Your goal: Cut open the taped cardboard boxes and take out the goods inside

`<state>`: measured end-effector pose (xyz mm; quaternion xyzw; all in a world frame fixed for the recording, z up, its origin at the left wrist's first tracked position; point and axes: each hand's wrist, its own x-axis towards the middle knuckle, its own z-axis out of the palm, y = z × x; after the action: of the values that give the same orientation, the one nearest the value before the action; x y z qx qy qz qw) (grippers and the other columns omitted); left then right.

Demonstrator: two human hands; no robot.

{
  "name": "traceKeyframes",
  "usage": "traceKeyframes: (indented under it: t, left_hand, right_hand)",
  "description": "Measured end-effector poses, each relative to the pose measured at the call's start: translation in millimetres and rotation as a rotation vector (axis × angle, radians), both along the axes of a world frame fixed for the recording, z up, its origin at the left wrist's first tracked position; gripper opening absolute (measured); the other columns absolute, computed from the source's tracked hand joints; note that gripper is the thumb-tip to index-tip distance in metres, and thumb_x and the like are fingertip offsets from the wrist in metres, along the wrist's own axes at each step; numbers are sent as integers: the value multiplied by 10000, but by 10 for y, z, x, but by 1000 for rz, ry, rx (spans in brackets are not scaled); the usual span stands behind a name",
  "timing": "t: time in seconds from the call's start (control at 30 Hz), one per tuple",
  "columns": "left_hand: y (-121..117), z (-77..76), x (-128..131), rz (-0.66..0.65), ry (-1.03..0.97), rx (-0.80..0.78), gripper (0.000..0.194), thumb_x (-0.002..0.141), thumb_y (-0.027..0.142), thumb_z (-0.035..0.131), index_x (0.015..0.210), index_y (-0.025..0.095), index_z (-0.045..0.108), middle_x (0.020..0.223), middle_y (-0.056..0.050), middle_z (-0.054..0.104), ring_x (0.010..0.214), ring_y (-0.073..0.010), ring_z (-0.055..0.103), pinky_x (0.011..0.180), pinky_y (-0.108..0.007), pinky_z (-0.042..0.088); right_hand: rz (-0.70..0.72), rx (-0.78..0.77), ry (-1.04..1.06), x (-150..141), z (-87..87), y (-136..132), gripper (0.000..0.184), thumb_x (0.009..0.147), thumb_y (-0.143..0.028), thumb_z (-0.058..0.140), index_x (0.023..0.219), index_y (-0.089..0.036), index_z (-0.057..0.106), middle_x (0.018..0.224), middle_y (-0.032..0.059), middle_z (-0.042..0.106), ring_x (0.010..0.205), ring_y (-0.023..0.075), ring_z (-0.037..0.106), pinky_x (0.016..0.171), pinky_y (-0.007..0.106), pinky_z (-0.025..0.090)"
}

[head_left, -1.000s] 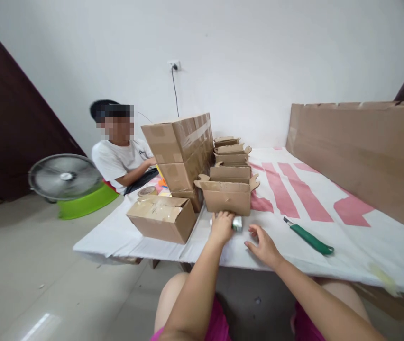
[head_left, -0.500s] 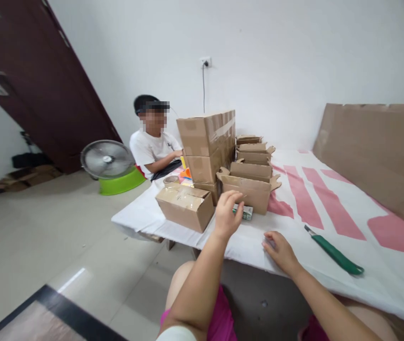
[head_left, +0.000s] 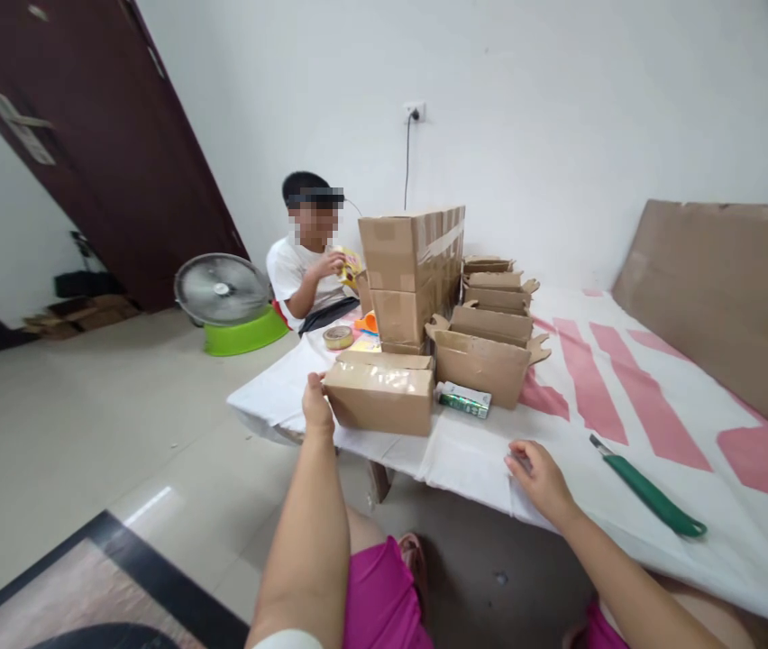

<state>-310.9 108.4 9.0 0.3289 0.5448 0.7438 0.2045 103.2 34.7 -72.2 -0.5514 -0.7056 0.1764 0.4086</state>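
My left hand (head_left: 317, 407) grips the left end of a taped cardboard box (head_left: 380, 410), its thumb at the top corner. That box lies on the cloth near the table's front edge. To its right lies a small green and silver packet (head_left: 465, 400), in front of an open-flapped cardboard box (head_left: 482, 365). My right hand (head_left: 541, 479) rests by the table edge with fingers loosely bent, thumb apart, and nothing visible in it. A green-handled utility knife (head_left: 654, 494) lies to the right of it.
Taped boxes (head_left: 390, 261) are stacked behind, with more open boxes (head_left: 498, 296) beside them. A tape roll (head_left: 338, 338) and an orange object (head_left: 366, 322) lie at the left. Across the table a person (head_left: 303, 270) holds a yellow item. A large cardboard sheet (head_left: 728, 297) stands at right.
My left hand has left the green packet and moved left onto the taped box, which has turned to face me more squarely. The person raised a yellow item. The view swung left.
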Motion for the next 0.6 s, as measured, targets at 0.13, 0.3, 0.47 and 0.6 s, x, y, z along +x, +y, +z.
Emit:
traceKeyframes:
  t: [0.13, 0.3, 0.47, 0.6]
  left_hand:
    - [-88, 108, 109, -151, -18, -12, 545, 660, 726, 562, 577, 192, 486, 654, -12, 560, 750, -190, 585, 773, -323, 457]
    - [-203, 282, 312, -319, -86, -103, 576, 681, 758, 503, 673, 184, 537, 672, -30, 582, 666, -205, 599, 647, -347, 485]
    - [-485, 502, 695, -1077, 218, -384, 542, 659, 633, 669, 947, 180, 598, 983, -81, 634, 734, -187, 619, 546, -279, 498]
    - [-618, 420, 1342, -1348, 360, -556, 614, 652, 571, 729, 1081, 231, 450, 984, -43, 590, 634, -142, 640, 475, -245, 502]
  right_hand:
    - [-8, -24, 28, -11, 21, -20, 365, 841, -487, 508, 1025, -189, 612, 986, 102, 673, 888, 230, 635, 839, 390, 506]
    - [1, -49, 65, -3, 64, -30, 417, 832, -509, 513, 1052, -173, 624, 1009, 119, 674, 861, 232, 639, 822, 387, 507]
    - [5, -65, 122, -42, 105, -61, 385, 815, -500, 546, 998, -182, 662, 959, 99, 688, 859, 238, 629, 836, 410, 498]
    - [-38, -59, 200, -43, 210, -73, 325, 807, -487, 608, 916, -191, 688, 910, 58, 697, 849, 223, 631, 800, 386, 513]
